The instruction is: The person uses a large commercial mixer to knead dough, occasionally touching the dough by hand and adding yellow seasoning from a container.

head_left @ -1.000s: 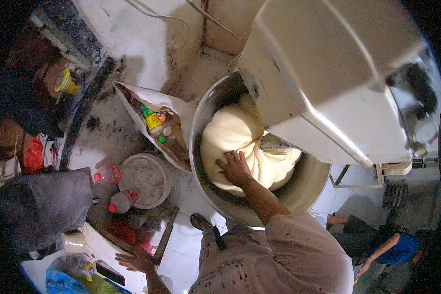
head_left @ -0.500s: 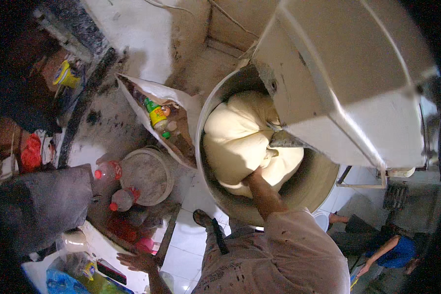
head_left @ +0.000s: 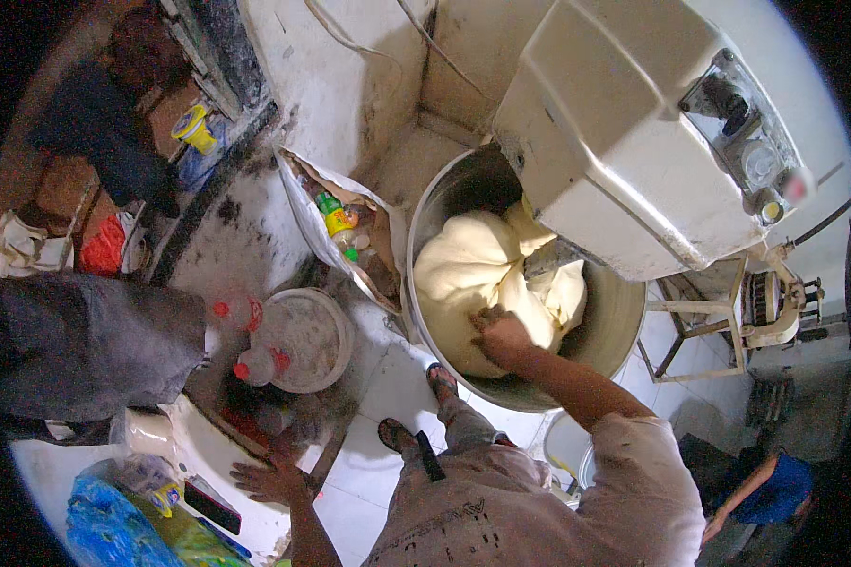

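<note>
A big mass of pale dough [head_left: 463, 274] fills much of a deep metal mixing bowl [head_left: 624, 345]. The mixer's metal arm [head_left: 550, 257] reaches down into the dough. My right hand [head_left: 503, 338] is at the dough's near side with its fingers curled. Whether they pinch any dough is hidden. Off to the lower left, my left hand [head_left: 272, 472] holds nothing, its fingers spread by the edge of a white worktop [head_left: 213, 444].
The cream mixer head [head_left: 615, 142] overhangs the bowl. To its left stand an open sack [head_left: 303, 203] with bottles inside, a round tub [head_left: 340, 350] and two red-capped bottles [head_left: 255, 366]. A dark phone [head_left: 212, 507] lies on the worktop. Another person in blue [head_left: 773, 487] is at lower right.
My right hand has come up from deep in the dough to its surface, fingers now visible. The dough has shifted around the mixer arm. The view has swung, bringing the mixer's controls into sight.
</note>
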Demonstrator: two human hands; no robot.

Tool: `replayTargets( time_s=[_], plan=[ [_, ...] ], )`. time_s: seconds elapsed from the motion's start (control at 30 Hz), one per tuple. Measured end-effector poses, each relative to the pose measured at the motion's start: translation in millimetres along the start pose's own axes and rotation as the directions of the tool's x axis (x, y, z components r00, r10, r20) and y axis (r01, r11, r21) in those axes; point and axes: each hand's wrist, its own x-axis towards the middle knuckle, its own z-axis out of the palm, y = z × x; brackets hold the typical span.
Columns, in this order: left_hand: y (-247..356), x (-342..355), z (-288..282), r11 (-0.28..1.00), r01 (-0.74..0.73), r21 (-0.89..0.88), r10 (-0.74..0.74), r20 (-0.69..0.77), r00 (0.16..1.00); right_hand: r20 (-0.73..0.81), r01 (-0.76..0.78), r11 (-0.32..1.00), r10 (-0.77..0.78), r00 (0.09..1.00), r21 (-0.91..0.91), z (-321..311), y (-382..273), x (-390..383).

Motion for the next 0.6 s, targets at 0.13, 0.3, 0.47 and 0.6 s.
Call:
replayTargets(
  time_s=[0.13, 0.3, 0.47, 0.6],
  plan=[
    [-2, -2, 2, 0.998, -0.02, -0.052, 0.015, -0.106, 0.994, -0.025, 0.055, 0.993, -0.058, 0.998, -0.102, 53, -12, 25],
    [-10, -3, 12, 0.999, -0.054, -0.005, 0.052, -0.194, 0.98, 0.583, 0.127, 0.971, 0.016, 0.813, -0.204, 70, 7, 51],
    [-13, 1, 29, 0.992, -0.065, -0.106, 0.04, -0.222, 0.974, 0.366, 0.067, 0.94, 0.064, 0.928, -0.335, 187, 99, 52],
    [-15, 4, 35, 0.99, -0.053, -0.131, 0.028, -0.185, 0.982, 0.19, -0.69, 0.714, 0.665, 0.722, 0.123, 270, 160, 44]
  ],
)
